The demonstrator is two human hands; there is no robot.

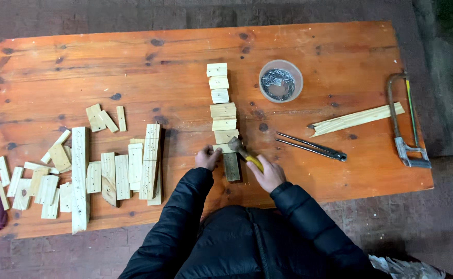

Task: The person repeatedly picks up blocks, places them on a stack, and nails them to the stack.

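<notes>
Both arms reach forward from dark padded sleeves over the orange wooden surface [314, 46]. The right hand [269, 173] has its grip clamped on a yellow-handled hammer [243, 151], whose head rests at the near end of a row of small wood blocks [221, 106]. The left hand [207, 157] pinches the nearest block's edge, fingers together. Pincers [311, 146] lie just to the right.

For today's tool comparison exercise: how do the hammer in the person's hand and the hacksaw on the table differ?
The hammer is gripped in the right hand, its head over the row of wood blocks; the hacksaw lies untouched near the table's right edge. The hammer has a yellow handle; the hacksaw has a rusty frame and grey grip. The hammer looks shorter than the hacksaw. Both are hand tools.
</notes>
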